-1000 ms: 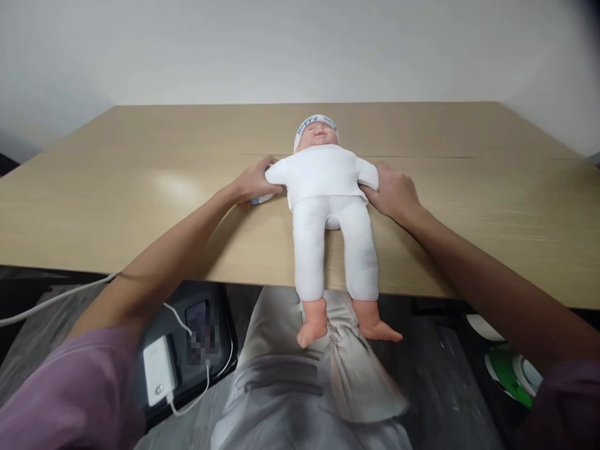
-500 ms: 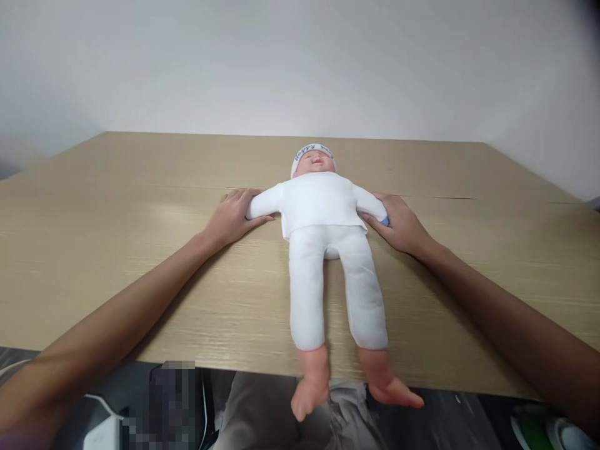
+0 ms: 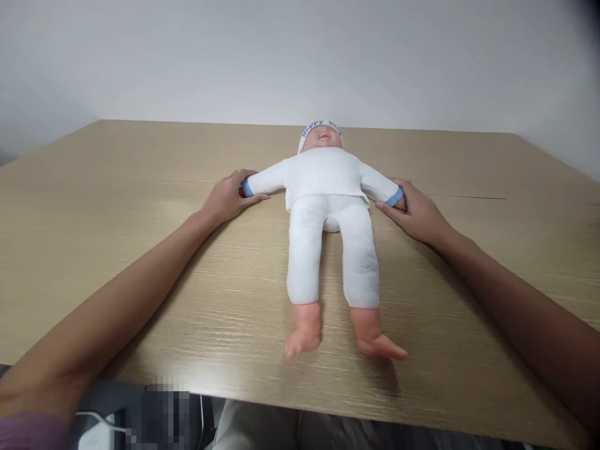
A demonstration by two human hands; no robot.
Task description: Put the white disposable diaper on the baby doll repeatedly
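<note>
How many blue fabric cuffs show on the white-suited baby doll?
2: one blue fabric cuff at the bare left hand, the second cuff at the bare right hand, both on the white-suited baby doll.

Wood-grain table (image 3: 197,300), pale wall (image 3: 300,56) behind, white box (image 3: 96,435) and white cable (image 3: 96,415) below the near edge

One inscription is noted. The white cap (image 3: 322,124) on the doll (image 3: 327,172) bears blue lettering (image 3: 312,127) across its front band. The first word reads "Happy", with a capital H; a second word follows to its right, too small and unclear to read with certainty.
</note>
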